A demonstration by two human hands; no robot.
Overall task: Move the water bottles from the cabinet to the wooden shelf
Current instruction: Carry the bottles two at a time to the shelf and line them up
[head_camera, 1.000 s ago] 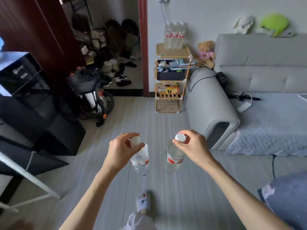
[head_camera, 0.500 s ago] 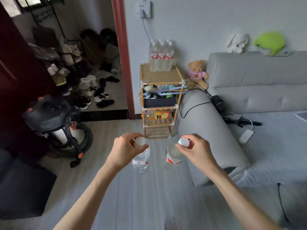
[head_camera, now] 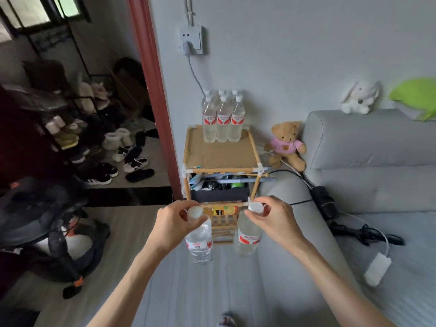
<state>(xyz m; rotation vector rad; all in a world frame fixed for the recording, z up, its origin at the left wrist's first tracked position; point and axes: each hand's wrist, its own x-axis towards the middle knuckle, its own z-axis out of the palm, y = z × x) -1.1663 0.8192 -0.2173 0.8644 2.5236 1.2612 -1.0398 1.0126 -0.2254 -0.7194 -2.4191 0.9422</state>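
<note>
Shelf way closer now than half a second back, sits at 12 o'clock. Left hand pinches cap of left bottle, right hand pinches cap of right bottle, both hanging over floor. Wooden shelf top already has six bottles at back, front bare. Guess: mid-task, these two not placed yet, cabinet out of view.

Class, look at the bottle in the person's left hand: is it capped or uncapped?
Capped. The left hand pinches the bottle by a white cap seated on its neck, and it hangs upright.
</note>
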